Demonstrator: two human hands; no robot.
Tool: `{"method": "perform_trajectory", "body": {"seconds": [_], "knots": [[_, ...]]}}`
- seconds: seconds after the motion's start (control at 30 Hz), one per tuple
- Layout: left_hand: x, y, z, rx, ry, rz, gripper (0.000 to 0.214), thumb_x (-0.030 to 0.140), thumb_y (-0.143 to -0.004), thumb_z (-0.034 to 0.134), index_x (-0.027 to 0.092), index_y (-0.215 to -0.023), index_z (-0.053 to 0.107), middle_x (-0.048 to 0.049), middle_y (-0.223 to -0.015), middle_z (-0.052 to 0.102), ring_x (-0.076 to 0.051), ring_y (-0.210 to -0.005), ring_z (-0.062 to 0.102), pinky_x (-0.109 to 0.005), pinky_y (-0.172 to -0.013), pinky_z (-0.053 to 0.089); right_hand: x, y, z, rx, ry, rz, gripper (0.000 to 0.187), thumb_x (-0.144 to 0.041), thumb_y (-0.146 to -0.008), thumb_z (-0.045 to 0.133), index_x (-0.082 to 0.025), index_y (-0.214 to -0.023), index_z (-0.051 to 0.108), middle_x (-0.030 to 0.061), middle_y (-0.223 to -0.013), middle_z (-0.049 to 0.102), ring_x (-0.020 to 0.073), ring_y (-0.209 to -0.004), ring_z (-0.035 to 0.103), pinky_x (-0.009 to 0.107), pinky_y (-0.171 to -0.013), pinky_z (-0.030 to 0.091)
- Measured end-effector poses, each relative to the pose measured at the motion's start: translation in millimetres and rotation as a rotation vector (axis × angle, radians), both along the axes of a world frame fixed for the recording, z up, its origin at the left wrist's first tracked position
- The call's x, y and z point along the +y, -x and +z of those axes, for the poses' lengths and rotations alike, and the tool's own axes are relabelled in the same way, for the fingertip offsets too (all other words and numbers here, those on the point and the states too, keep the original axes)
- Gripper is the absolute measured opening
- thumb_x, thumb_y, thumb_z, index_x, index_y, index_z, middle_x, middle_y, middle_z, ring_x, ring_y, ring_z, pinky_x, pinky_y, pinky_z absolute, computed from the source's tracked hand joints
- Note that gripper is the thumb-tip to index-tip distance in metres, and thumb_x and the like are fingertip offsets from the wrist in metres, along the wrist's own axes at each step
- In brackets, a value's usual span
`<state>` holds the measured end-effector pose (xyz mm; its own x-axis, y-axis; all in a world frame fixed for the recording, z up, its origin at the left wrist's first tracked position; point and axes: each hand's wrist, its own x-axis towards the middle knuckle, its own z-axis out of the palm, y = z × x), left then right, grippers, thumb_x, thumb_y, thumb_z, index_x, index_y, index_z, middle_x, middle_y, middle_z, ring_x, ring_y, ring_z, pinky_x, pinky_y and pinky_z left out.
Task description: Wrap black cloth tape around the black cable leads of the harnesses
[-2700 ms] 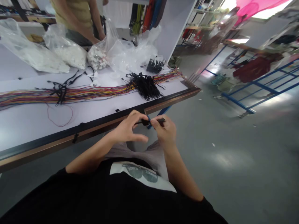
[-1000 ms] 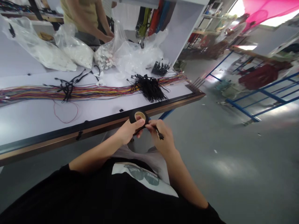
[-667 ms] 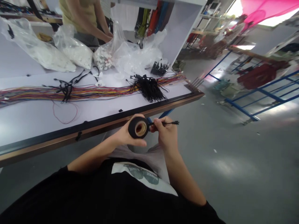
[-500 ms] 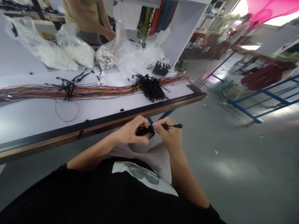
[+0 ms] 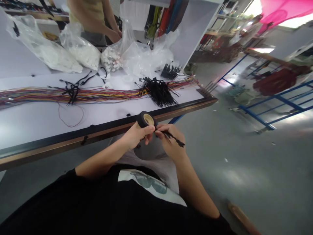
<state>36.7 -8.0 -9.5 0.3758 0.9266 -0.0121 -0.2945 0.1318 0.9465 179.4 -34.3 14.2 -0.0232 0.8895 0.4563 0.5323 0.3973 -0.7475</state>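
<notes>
I see left hand [image 5: 137, 134] gripping tape roll [image 5: 142, 119], right hand [image 5: 173, 147] pinching black cable [image 5: 174, 137]; I'd keep pull even.

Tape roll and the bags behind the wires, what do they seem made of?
Tape roll: dull black, possibly cloth or vinyl tape; its tan core looks like cardboard, judging by color. Bags: probably thin plastic film, since they're see-through, crinkled and glossy.

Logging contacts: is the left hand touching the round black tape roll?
Touching. The head view shows the left hand holding the round black tape roll, thumb across its rim.
</notes>
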Motion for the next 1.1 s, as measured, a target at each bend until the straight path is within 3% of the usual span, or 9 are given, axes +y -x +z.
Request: {"method": "perform_trajectory", "body": {"seconds": [0.1,0.2,0.33,0.5,0.6,0.73,0.9,1.0,1.1], "knots": [[2,9,6.6,-0.045,0.063,-0.096,0.048,0.057,-0.061,0.067,0.016,-0.081,0.050,0.0012,-0.063,0.049,-0.007,-0.048,0.043,-0.021,-0.042,0.032,2,-2,-3.8,0.109,0.054,-0.016,0.015,-0.035,-0.075,0.063,-0.022,-0.069,0.057,0.0008,-0.074,0.068,0.0163,-0.070,0.063,0.032,-0.068,0.049],[-1,20,9.4,0.000,-0.148,-0.081,0.057,0.051,-0.051,0.077,0.018,-0.090,0.052,-0.0026,-0.080,0.055,-0.012,-0.068,0.053,-0.024,-0.057,0.042,8,-7,-6.7,0.340,0.200,-0.101,0.020,-0.039,-0.073,0.063,-0.021,-0.069,0.054,-0.0018,-0.060,0.064,0.0156,-0.057,0.062,0.032,-0.060,0.049],[2,30,11.8,0.179,-0.430,-0.341,0.072,0.046,-0.037,0.084,0.020,-0.098,0.054,-0.0028,-0.089,0.056,-0.013,-0.071,0.052,-0.023,-0.059,0.043,9,-14,-1.3,0.303,0.250,-0.082,0.021,-0.036,-0.067,0.068,-0.020,-0.064,0.055,-0.0046,-0.051,0.058,0.0108,-0.046,0.053,0.026,-0.049,0.043],[6,15,9.0,0.427,-0.500,0.046,0.010,0.025,-0.074,0.061,0.017,-0.073,0.054,0.0020,-0.069,0.055,-0.010,-0.065,0.052,-0.021,-0.061,0.043,6,-7,-0.1,0.372,0.303,0.020,0.020,-0.039,-0.070,0.064,-0.022,-0.072,0.053,-0.0093,-0.046,0.049,0.0084,-0.037,0.044,0.022,-0.040,0.035],[3,5,2.0,0.459,-0.596,0.164,0.010,0.014,-0.075,0.053,0.017,-0.065,0.054,0.0013,-0.068,0.058,-0.011,-0.068,0.055,-0.024,-0.067,0.045,6,0,-2.0,0.247,0.341,-0.002,0.017,-0.036,-0.072,0.062,-0.022,-0.077,0.054,-0.0071,-0.051,0.056,0.0123,-0.045,0.054,0.026,-0.049,0.043],[3,3,-1.7,0.352,-0.337,0.287,0.018,0.022,-0.069,0.065,0.017,-0.084,0.056,-0.0017,-0.081,0.060,-0.011,-0.069,0.057,-0.026,-0.065,0.047,4,2,-0.1,0.016,0.139,-0.170,0.014,-0.035,-0.075,0.059,-0.022,-0.071,0.057,0.0005,-0.071,0.067,0.0168,-0.066,0.062,0.031,-0.063,0.046],[16,9,7.0,-0.022,0.151,-0.251,0.049,0.057,-0.062,0.065,0.015,-0.084,0.054,-0.0007,-0.063,0.055,-0.010,-0.047,0.051,-0.020,-0.038,0.032,0,2,-0.7,0.025,0.089,-0.067,0.013,-0.034,-0.074,0.061,-0.023,-0.067,0.058,0.0008,-0.075,0.068,0.0176,-0.071,0.063,0.030,-0.063,0.047],[15,9,7.8,-0.138,0.208,-0.266,0.048,0.054,-0.057,0.069,0.016,-0.081,0.054,-0.0001,-0.063,0.054,-0.009,-0.048,0.050,-0.019,-0.038,0.031,0,4,-6.1,0.140,0.119,-0.090,0.017,-0.037,-0.073,0.062,-0.022,-0.067,0.058,0.0002,-0.070,0.067,0.0173,-0.067,0.063,0.031,-0.062,0.048],[5,11,5.1,-0.126,0.058,-0.135,0.045,0.052,-0.059,0.070,0.017,-0.082,0.054,0.0001,-0.064,0.054,-0.010,-0.053,0.051,-0.022,-0.044,0.038,3,4,-11.7,0.305,0.159,-0.137,0.022,-0.042,-0.073,0.063,-0.021,-0.067,0.058,0.0002,-0.066,0.066,0.0171,-0.061,0.063,0.033,-0.061,0.050]]}}
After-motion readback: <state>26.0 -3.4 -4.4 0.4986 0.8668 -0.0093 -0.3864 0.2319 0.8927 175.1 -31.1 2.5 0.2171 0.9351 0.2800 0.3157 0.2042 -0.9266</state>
